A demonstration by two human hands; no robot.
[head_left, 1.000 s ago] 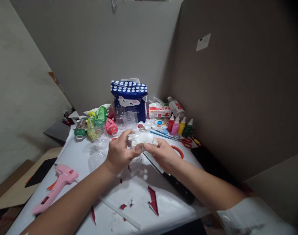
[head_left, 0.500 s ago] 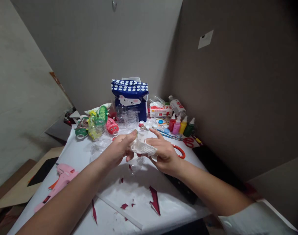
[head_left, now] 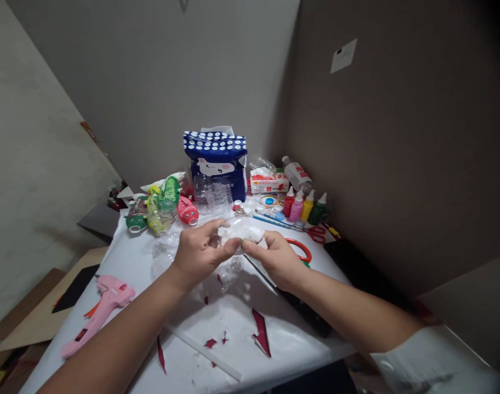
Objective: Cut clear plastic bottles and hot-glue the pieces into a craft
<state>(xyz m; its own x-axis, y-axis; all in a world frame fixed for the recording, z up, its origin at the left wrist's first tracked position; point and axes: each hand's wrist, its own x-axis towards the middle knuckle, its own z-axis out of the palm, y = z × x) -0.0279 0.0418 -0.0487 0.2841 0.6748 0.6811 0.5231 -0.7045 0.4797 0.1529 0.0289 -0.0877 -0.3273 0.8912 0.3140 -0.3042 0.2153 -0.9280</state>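
Observation:
Over the middle of the white-covered table, my left hand grips a clear plastic piece from the left. My right hand pinches its right side, and both thumbs nearly meet on the near side. Crumpled white material, like tissue or cloth, lies in or against the clear piece; which of the two is hard to tell. Below the hands lies another clear plastic piece. Orange-handled scissors are just beyond my right wrist, partly covered.
A pink glue gun lies at the left. Dark red scraps and a pale strip are in front. Behind stand a blue bag, decorated bottles, paint bottles and red-handled scissors.
The white material is now bunched up more tightly at the clear piece. My left thumb has swung down toward my right thumb, and my right fingers have closed in. The view has shifted slightly.

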